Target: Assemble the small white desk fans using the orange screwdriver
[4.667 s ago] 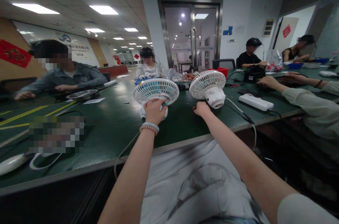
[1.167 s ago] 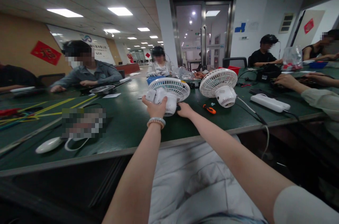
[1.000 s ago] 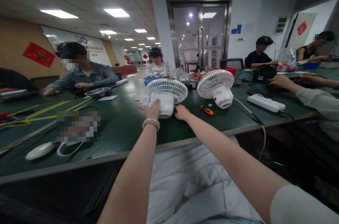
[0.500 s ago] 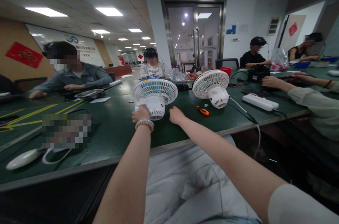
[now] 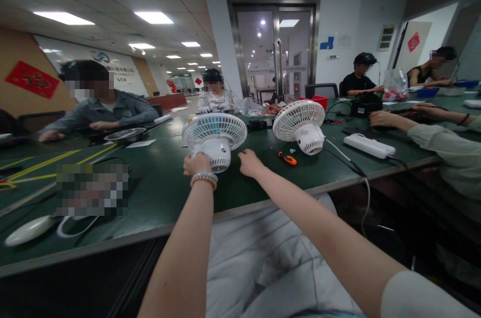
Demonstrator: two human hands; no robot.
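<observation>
A white fan (image 5: 218,150) stands on the green table, its round grille facing away from me. My left hand (image 5: 198,163), with a beaded bracelet at the wrist, grips the left side of its motor housing. My right hand (image 5: 250,163) rests on the table just right of this fan, fingers curled together and apart from it; what they hold, if anything, is hidden. A second white fan (image 5: 310,138) sits further right with its cable trailing to the table edge. Between it and my right hand lies an orange-handled tool (image 5: 288,159), near a small light-blue piece (image 5: 292,150).
A white power strip (image 5: 369,145) lies on the right, near another person's hands (image 5: 381,118). Yellow strips, a metal dish (image 5: 125,134) and a white oval object (image 5: 30,230) are on the left. Several people sit around the table (image 5: 158,178).
The fan in my left hand has shifted slightly left, together with that hand. My right hand has barely moved, and the gap between it and the fan is wider.
</observation>
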